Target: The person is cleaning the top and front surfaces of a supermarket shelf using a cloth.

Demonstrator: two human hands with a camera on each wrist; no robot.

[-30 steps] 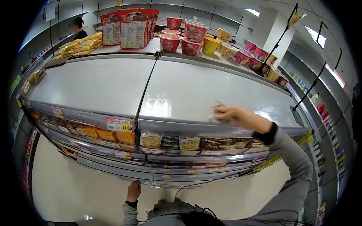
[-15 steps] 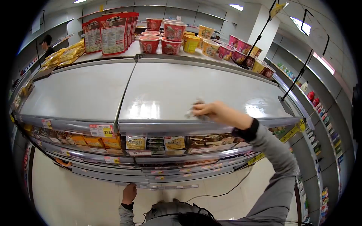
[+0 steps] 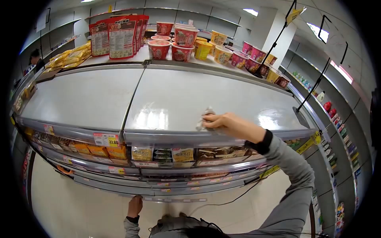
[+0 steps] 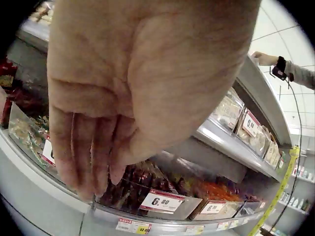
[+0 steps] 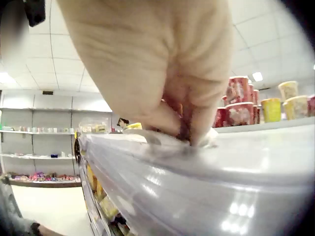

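Observation:
My right hand (image 3: 234,125) grips a crumpled greyish-white cloth (image 3: 201,125) against the white shelf top (image 3: 174,85), near its front edge. Part of the cloth is hidden under the fingers. In the right wrist view, the palm of the right hand (image 5: 152,54) hangs just over that edge, with a bit of cloth (image 5: 211,140) showing past the fingertips. Low beside the shelf front is my left hand (image 3: 135,206). The left wrist view shows the left hand (image 4: 123,88) with fingers extended downward and nothing held, in front of lower shelves of packets.
Red pouches (image 3: 121,37), noodle cups (image 3: 185,36) and yellow packets (image 3: 71,55) stand behind the shelf top. A black pole stand (image 3: 304,118) rests at its right end. Price tags (image 3: 106,139) line the front edge. A cable (image 3: 234,200) trails over the floor.
The head view has swung right, so the shelf sits further left in it. My right hand, blurred earlier, stays by the front edge with the cloth. A person at the back left has bent lower.

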